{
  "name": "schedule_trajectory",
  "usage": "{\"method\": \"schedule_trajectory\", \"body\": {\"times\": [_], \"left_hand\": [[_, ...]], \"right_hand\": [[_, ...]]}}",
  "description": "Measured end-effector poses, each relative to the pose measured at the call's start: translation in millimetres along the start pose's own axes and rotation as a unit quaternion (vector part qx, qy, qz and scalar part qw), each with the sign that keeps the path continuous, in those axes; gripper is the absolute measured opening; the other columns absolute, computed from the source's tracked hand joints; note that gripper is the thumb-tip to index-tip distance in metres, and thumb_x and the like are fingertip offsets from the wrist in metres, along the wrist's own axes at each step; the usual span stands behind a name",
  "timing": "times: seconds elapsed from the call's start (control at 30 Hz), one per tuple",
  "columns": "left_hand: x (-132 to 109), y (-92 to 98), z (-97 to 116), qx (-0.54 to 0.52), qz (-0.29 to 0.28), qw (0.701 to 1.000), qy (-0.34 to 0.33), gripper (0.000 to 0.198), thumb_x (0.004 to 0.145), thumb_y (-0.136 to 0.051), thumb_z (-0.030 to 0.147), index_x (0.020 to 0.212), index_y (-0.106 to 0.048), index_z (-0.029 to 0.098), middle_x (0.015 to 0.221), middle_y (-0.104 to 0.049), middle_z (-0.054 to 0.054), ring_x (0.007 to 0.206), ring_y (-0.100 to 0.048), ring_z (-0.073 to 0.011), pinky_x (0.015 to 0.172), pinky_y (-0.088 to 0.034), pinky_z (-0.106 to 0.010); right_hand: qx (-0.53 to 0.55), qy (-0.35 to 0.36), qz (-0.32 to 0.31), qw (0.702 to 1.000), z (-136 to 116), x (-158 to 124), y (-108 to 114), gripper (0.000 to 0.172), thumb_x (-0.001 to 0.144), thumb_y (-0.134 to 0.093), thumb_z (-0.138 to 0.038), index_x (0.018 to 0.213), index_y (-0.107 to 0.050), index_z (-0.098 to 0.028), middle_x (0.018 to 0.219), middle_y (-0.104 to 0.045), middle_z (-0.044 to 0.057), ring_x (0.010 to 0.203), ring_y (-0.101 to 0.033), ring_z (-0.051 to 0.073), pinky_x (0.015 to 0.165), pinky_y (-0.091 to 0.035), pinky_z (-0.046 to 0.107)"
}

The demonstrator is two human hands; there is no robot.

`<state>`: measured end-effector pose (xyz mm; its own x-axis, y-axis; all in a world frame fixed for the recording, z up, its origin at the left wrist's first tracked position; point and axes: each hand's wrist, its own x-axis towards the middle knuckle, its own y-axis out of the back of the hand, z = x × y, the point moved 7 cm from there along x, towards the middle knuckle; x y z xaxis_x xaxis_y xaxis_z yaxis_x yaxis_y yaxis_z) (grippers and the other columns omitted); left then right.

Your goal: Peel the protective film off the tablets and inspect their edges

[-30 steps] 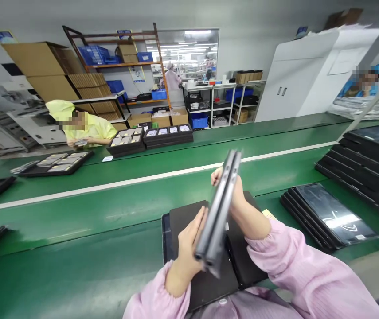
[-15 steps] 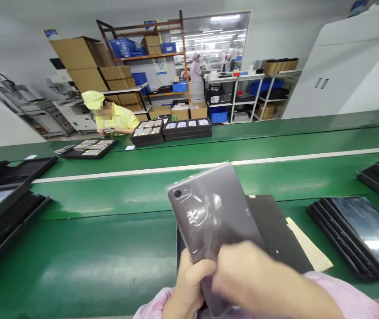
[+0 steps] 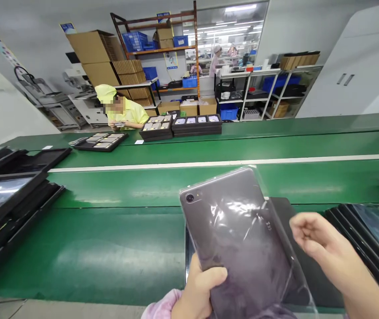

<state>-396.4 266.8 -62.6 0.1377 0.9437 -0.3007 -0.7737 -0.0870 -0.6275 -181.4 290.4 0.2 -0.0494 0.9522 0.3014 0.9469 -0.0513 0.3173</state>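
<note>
A dark grey tablet [image 3: 229,235] in a clear plastic sleeve tilts up in front of me, its back and corner camera facing me. My left hand [image 3: 201,285] grips its lower left edge, thumb across the back. To the right of the tablet, my right hand [image 3: 322,248] hovers apart from it, fingers loosely curled with a gap to the thumb and nothing in them. Loose sleeve film shows along the tablet's right side and lower end. Behind it lies a flat black pad [image 3: 284,210], partly hidden. Another dark screen edge [image 3: 187,250] peeks out at the tablet's left.
At right sits a stack of dark, glossy tablets [image 3: 375,239]. Black trays [image 3: 9,212] pile up at left on the green bench [image 3: 109,248]. Across it, a co-worker [image 3: 127,110] in yellow handles a small item near trays of devices [image 3: 156,128].
My right hand has left the tablet's lower part and moved to its right side. The tablet shows more fully and the sleeve lies smoother. The view has shifted slightly.
</note>
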Motion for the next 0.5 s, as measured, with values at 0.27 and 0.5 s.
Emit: {"method": "schedule_trajectory", "body": {"times": [0.27,0.5], "left_hand": [[2.6,33.1,2.1,0.020,0.191,0.980,0.047,0.042,0.037,-0.084,0.027,0.072,-0.063,0.019,0.064,-0.071,-0.002,0.053,-0.064,-0.0215,0.054,-0.053,-0.032],[1.5,60.6,53.3,0.096,0.290,0.952,0.010,0.031,0.052,-0.071,0.019,0.080,-0.058,0.022,0.058,-0.067,0.004,0.050,-0.064,-0.0197,0.053,-0.055,-0.032]], "right_hand": [[0.037,-0.156,-0.031,0.987,28.3,3.9,-15.2,0.023,0.070,-0.066,-0.040,0.090,-0.064,-0.029,0.078,-0.066,0.005,0.066,-0.060,0.023,0.059,-0.051,0.035],[-0.024,-0.130,0.081,0.988,-11.6,7.2,74.0,0.043,0.077,-0.055,-0.041,0.117,-0.059,-0.024,0.088,-0.069,0.009,0.075,-0.065,0.024,0.067,-0.052,0.036]]}}
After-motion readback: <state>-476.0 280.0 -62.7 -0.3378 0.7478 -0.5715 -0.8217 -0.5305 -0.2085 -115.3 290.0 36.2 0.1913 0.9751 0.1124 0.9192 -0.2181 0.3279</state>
